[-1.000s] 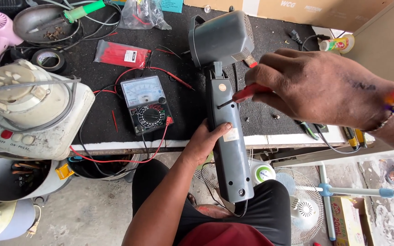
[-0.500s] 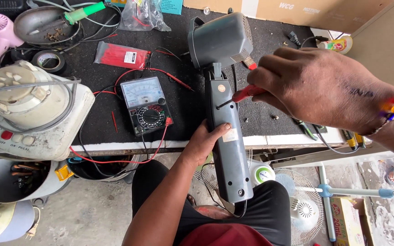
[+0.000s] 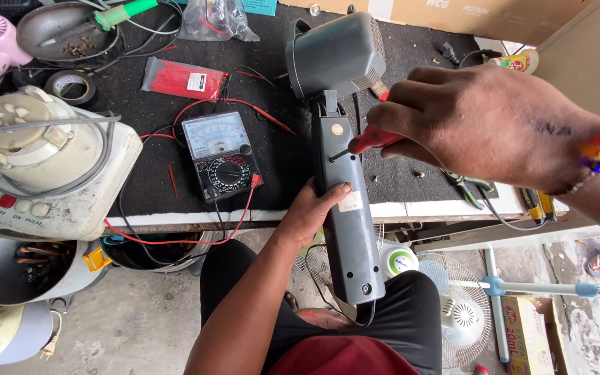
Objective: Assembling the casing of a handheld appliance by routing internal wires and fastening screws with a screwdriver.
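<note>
My right hand (image 3: 480, 132) has crept its red-handled screwdriver (image 3: 369, 141) down onto the long grey plastic appliance body (image 3: 345, 215), which my left hand (image 3: 314, 212) still clasps at the counter's (image 3: 411, 208) front edge.

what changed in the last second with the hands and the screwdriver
Little changed. The right hand shifted slightly on the red-handled screwdriver, its tip staying at the same screw on the grey appliance. The left hand kept gripping the appliance handle. The multimeter did not move.
</note>
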